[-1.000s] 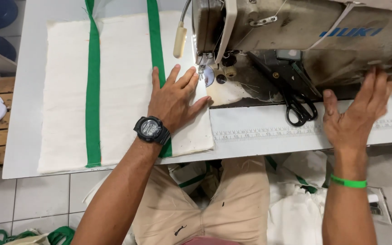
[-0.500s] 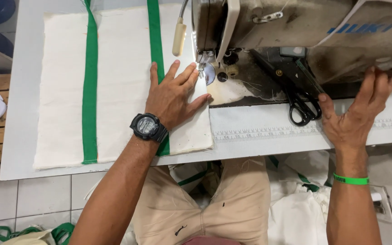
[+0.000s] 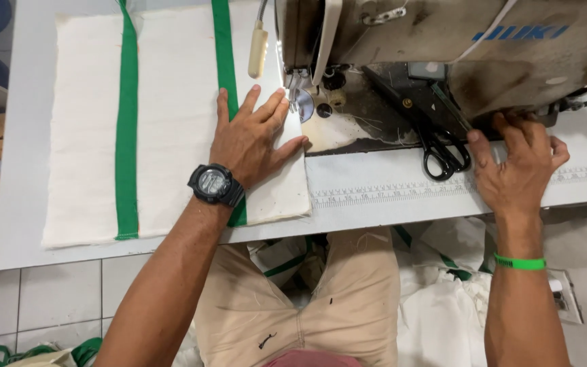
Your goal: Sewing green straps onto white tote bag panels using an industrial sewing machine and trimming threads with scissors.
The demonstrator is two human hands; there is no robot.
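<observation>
The cream fabric panel (image 3: 171, 122) with two green straps lies flat on the white sewing table (image 3: 388, 197), the left hand (image 3: 253, 139) pressing it open-palmed, grasping nothing, while at three o'clock the right hand (image 3: 518, 166) reaches under the sewing machine (image 3: 443, 41) beside black scissors (image 3: 436, 139), its grip hidden.

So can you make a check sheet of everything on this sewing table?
Surface: white table, ruler strip printed along its front edge.
Job's things: cream cloth panel with two green stripes, lying flat; sewing machine, worn and stained.
Clutter: black scissors on the machine bed.
Hands: left hand flat on the cloth, fingers spread beside the needle; right hand reaching under the machine's right end, holding nothing visible.
Cables: nothing seen.
Surroundings: tiled floor, more white cloth with green straps piled below.
</observation>
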